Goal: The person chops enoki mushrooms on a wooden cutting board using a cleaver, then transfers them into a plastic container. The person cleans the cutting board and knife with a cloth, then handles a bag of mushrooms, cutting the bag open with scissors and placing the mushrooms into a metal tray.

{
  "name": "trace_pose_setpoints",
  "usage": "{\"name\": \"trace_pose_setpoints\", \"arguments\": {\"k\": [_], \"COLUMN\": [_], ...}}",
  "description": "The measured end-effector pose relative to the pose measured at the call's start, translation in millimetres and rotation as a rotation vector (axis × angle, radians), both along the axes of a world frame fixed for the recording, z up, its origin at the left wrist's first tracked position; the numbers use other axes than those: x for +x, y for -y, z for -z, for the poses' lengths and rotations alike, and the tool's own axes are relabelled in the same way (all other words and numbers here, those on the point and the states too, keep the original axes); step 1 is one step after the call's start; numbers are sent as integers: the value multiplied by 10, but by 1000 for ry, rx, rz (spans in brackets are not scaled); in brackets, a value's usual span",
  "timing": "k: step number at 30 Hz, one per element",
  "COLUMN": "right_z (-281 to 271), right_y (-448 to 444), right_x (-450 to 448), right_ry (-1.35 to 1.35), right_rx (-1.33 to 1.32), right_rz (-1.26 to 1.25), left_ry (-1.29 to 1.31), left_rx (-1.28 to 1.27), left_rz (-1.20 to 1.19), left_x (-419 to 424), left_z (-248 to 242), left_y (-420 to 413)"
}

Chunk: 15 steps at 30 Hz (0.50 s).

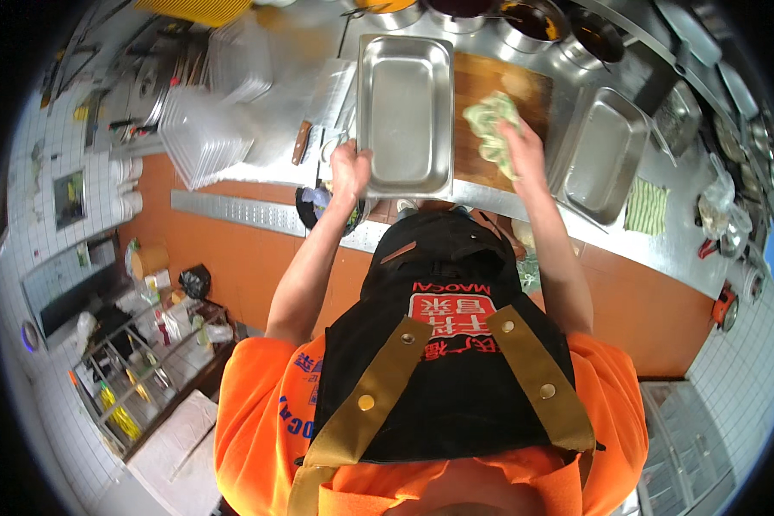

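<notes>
My left hand (350,169) grips the near left corner of a rectangular stainless steel pan (407,116), which has nothing in it. In my right hand (524,149) is a crumpled green-and-white cloth (495,132), over a wooden cutting board (535,90). The pan stands at the board's left side and hides part of it. A knife with a brown wooden handle (302,142) lies on the steel counter to the left. Another steel pan (603,161) is right of the board, and a striped green cloth (647,206) lies beside it.
Stacked clear plastic containers (200,135) stand on the left of the counter. Several steel pots (529,27) with dark or orange contents line the back. Plastic bags (722,206) lie at the far right. Below the counter's edge is a black bin (309,209).
</notes>
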State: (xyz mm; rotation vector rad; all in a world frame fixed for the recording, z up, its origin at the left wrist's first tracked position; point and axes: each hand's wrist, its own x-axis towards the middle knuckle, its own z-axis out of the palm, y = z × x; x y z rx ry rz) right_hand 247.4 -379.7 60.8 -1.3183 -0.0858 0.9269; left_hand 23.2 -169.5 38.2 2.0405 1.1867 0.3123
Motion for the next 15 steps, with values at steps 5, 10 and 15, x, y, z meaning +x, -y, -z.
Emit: {"name": "trace_pose_setpoints", "arguments": {"k": [5, 10, 15], "right_z": [233, 383, 101], "right_y": [-884, -774, -55], "right_x": [-176, -594, -509], "right_ry": [1239, 952, 279], "right_rx": [-529, -313, -547], "right_rz": [-578, -902, -283], "left_ry": [-4, -46, 118], "left_rx": [-107, -51, -300], "left_rz": [54, 45, -34], "left_x": [186, -146, -653], "left_z": [-160, 384, 1041], "left_y": [183, -488, -1277]}}
